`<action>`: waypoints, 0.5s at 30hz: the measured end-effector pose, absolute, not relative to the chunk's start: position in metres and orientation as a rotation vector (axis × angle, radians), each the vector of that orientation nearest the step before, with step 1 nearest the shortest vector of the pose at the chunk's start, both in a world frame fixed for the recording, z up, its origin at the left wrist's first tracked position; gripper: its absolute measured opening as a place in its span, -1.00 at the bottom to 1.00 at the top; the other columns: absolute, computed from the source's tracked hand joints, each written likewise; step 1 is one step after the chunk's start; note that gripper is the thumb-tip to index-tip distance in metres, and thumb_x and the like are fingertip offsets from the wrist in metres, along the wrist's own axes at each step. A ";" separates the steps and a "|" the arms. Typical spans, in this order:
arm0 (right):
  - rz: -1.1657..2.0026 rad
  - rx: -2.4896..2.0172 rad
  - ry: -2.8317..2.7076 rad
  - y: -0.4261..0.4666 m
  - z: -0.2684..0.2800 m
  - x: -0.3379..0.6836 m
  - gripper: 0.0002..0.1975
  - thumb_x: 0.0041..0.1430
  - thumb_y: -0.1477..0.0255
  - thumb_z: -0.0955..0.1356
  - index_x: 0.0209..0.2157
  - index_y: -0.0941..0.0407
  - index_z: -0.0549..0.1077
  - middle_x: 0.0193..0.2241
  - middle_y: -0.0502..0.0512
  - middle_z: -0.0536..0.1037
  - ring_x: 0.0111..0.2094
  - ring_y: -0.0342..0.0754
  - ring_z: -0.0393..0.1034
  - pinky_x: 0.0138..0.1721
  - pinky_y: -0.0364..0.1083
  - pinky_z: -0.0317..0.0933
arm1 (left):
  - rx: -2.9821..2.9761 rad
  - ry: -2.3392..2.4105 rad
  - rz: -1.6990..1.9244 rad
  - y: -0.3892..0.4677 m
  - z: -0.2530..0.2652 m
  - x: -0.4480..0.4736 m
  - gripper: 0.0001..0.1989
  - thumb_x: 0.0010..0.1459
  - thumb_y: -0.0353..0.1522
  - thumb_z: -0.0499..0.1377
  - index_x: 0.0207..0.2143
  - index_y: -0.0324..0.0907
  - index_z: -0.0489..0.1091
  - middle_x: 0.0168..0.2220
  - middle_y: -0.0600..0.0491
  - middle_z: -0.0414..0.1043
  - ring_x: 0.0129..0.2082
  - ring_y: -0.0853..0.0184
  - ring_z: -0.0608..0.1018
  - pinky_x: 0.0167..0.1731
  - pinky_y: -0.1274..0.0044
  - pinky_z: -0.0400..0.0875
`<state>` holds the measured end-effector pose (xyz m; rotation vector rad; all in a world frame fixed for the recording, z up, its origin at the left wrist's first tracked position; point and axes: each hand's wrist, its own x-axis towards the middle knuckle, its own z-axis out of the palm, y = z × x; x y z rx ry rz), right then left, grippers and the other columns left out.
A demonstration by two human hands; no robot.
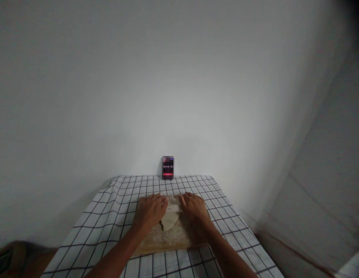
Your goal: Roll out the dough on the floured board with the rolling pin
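Note:
A floury wooden board (167, 242) lies in front of me with a thin, pale sheet of dough (169, 221) on it. Across the dough runs a light-coloured rolling pin (174, 208), of which only a short middle stretch shows. My left hand (152, 208) is palm down over its left part, fingers bent forward. Over the right part my right hand (194, 205) rests the same way. Both hands hide the pin's ends. Dough shows on the near side of the pin, its tip pointing towards me.
A black-and-white checked cloth (104, 227) covers the table. At the back, a small dark upright thing with a pixelated front (168, 168) leans on the pale wall (179, 96). Brown furniture (20, 256) stands low on the left.

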<state>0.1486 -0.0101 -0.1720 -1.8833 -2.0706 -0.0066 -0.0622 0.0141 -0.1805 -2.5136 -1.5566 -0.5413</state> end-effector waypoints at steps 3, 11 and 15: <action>-0.044 -1.820 -2.027 -0.039 -0.194 0.150 -0.55 0.57 0.24 0.12 0.07 0.01 0.59 0.23 0.19 0.56 0.30 0.11 0.38 0.33 0.16 0.17 | -2.486 -1.469 -0.670 -0.010 -0.190 -0.066 -0.52 0.48 -0.17 -0.06 0.22 -0.05 0.50 0.25 -0.06 0.57 0.29 0.06 0.52 0.32 0.15 0.38; -0.142 -1.704 -2.091 -0.062 -0.226 0.166 -0.52 0.53 0.21 0.19 0.33 -0.01 0.41 0.40 0.17 0.35 0.45 0.17 0.16 0.41 0.27 0.08 | -2.498 -1.444 -0.738 -0.030 -0.201 -0.070 -0.52 0.45 -0.13 -0.02 0.30 0.06 0.44 0.35 0.04 0.46 0.37 0.08 0.45 0.38 0.13 0.35; -0.065 -1.775 -2.116 -0.025 -0.202 0.166 -0.55 0.56 0.22 0.14 0.21 -0.02 0.53 0.34 0.19 0.43 0.43 0.19 0.20 0.40 0.32 0.07 | -2.479 -1.494 -0.792 -0.009 -0.195 -0.062 -0.56 0.46 -0.17 -0.02 0.18 -0.04 0.53 0.18 -0.05 0.62 0.20 0.10 0.60 0.23 0.18 0.50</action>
